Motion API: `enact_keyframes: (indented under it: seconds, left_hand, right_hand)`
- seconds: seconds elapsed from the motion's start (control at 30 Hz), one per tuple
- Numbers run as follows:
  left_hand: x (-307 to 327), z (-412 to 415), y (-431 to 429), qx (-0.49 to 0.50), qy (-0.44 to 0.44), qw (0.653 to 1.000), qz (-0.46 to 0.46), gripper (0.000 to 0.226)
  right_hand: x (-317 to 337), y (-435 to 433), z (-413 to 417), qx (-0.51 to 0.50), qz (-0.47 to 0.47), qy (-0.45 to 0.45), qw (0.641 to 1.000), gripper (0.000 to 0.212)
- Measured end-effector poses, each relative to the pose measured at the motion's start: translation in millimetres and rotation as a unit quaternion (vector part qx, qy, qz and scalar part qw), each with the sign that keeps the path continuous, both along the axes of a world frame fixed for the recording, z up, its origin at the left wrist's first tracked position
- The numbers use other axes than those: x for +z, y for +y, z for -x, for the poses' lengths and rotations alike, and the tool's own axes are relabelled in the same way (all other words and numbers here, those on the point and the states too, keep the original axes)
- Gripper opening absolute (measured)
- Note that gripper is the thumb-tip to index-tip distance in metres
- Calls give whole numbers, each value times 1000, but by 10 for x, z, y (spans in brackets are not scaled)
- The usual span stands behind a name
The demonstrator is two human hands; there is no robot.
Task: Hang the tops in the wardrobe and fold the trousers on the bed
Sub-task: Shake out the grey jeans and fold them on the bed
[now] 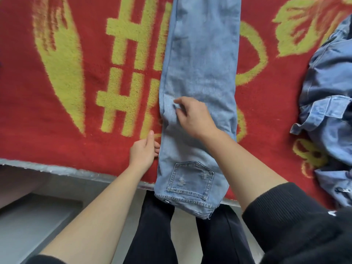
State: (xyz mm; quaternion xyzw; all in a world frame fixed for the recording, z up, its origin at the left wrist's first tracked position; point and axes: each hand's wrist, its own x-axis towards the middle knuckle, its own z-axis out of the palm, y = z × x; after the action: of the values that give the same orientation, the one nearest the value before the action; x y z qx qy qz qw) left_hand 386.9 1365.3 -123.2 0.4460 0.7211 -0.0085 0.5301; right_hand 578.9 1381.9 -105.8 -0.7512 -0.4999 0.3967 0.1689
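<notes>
1 pair of light-blue jeans (200, 63) lies lengthwise on the red-and-yellow blanket (76, 145), 1 leg width and 1 back pocket (190, 180) showing. The waistband end is nearest and overhangs the bed edge, above the person's black trousers (152, 235). The pocket faces up, just past the waistband.

Left hand (143, 151) is at the jeans' left edge, just beyond the pocket. Its thumb is straight along the seam and its fingers curl against the edge; can't tell if it grips cloth.

Right hand (194, 119) is further up, on top of the jeans near their left edge, forearm crossing from the right. Thumb and forefinger pinch a small wrinkle of denim.

Beyond that hand the jeans run flat out of view. Right of the jeans, well apart, a crumpled darker denim heap (327, 96) sits on the same blanket.
</notes>
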Motion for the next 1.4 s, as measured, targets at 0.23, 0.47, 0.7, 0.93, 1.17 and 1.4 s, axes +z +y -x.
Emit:
enact_keyframes:
  seconds: [0.23,0.47,0.7,0.93,1.17,1.4]
  left_hand:
    - [232,56,-594,-182,1,983,35,64]
    - [185,238,-977,-345,79,935,16,55]
    - [431,535,-1254,-37,-61,980,186,52]
    - [1002,741,-1948,8,-174,964,201,35]
    - [1376,673,-2706,154,-197,958,138,26]
    - [1504,480,-2784,235,-203,941,137,25]
  right_hand:
    - [237,-1249,-2,-373,81,-175,907,93]
    - [238,-2594,388,-352,331,107,869,99]
    - [177,-2848,380,-304,339,141,879,47]
    - [650,-3200,440,-406,233,452,760,54]
    - [1033,-3800,398,-366,229,392,813,42]
    - [1142,-3968,302,-405,183,384,809,34]
